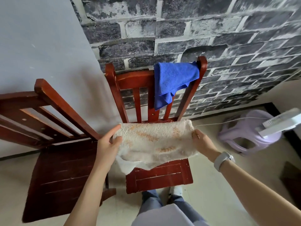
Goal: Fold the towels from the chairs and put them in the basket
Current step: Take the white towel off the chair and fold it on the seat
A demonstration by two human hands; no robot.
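A white towel with orange blotches is stretched flat above the seat of the middle red wooden chair. My left hand grips its left edge, thumb on top. My right hand pinches its right edge. The towel's near side sags toward the seat. A blue towel hangs over the top right of that chair's backrest. No basket is in view.
A second red wooden chair stands close on the left. A lilac plastic stool with a white fan part and a thin cord sits on the floor at right. A brick-pattern wall is right behind the chairs.
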